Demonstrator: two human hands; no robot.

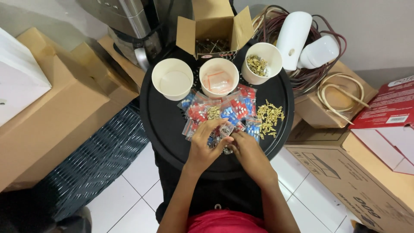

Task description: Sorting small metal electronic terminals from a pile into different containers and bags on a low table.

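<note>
On the round black tray [166,125], our left hand [206,146] and right hand [246,151] pinch together on a small clear plastic bag [225,129]. Three white paper cups behind: empty one [172,79], one with a bag [219,77], one with brass terminals [261,63].

On the round tray [164,125]: three cups [218,77] in a row behind the bag pile [220,113]; open carton [214,26] behind them; loose terminals [270,117] right of the pile; my hands [207,144] before it.
</note>
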